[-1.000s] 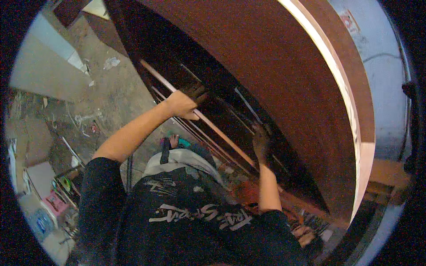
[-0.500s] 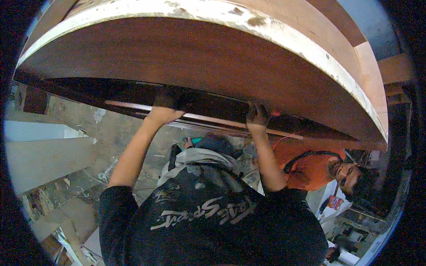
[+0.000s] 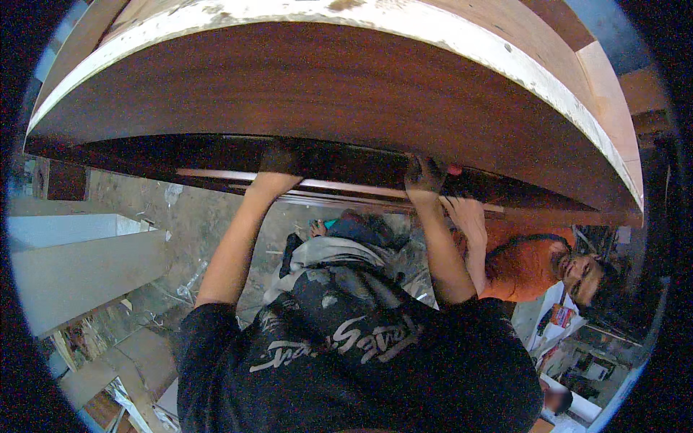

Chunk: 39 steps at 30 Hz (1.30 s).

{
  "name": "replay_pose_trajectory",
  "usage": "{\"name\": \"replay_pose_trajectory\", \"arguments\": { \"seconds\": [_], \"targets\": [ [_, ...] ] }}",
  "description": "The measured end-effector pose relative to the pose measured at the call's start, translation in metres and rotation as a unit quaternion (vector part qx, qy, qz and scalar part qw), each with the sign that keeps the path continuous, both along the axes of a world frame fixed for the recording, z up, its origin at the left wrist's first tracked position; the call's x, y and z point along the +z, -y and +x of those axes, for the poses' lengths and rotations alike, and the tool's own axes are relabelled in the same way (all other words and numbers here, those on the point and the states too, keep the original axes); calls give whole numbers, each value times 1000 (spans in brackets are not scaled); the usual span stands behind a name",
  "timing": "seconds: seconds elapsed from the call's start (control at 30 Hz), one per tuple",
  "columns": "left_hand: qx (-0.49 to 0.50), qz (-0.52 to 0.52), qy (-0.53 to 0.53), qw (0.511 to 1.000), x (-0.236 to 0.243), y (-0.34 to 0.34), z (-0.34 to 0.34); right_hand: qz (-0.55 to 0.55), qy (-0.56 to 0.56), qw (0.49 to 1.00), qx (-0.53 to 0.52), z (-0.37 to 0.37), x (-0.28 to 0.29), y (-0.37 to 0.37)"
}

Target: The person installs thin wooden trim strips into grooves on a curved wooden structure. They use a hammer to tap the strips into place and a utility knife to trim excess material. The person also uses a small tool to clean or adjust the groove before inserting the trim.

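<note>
Panel (image 3: 325, 86) is bordering left hand (image 3: 280, 167) and right hand (image 3: 424, 177); shadow is hiding both grips; ideally, both are pressing evenly.

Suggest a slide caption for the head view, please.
Left hand and right hand reach into shadowed brown woodwork near a co-worker in orange.

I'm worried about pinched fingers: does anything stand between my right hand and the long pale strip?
Nothing visible stands between the right hand and the pale strip. A co-worker's hand is close by, farther right.
</note>
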<state>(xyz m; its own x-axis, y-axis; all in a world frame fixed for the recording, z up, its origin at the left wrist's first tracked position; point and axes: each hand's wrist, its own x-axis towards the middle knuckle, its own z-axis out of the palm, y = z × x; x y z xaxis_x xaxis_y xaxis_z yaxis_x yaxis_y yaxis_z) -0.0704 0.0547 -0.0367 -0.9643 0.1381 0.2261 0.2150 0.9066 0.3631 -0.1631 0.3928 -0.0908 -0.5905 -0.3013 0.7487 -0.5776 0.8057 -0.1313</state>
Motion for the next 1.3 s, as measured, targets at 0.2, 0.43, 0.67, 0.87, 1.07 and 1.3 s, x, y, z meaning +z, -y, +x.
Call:
{"name": "replay_pose_trajectory", "arguments": {
  "seconds": [0.2,0.43,0.67,0.87,1.07,1.3],
  "targets": [
    [23,24,52,998,4,-3,-9,-6,120,993,-22,2,0,-2],
    [53,-23,8,998,-17,28,16,-64,129,990,1,15,-3,-12],
    [161,-29,79,983,-42,65,47,-58,50,997,24,31,28,-1],
    [124,37,-62,990,-19,44,57,-20,-67,994,85,44,62,-2],
    [200,-52,-85,975,-22,82,70,-19,-72,995,67,49,55,-5],
    [188,-79,-181,962,-50,143,94,134,-132,982,27,59,62,-7]
  ]
}}
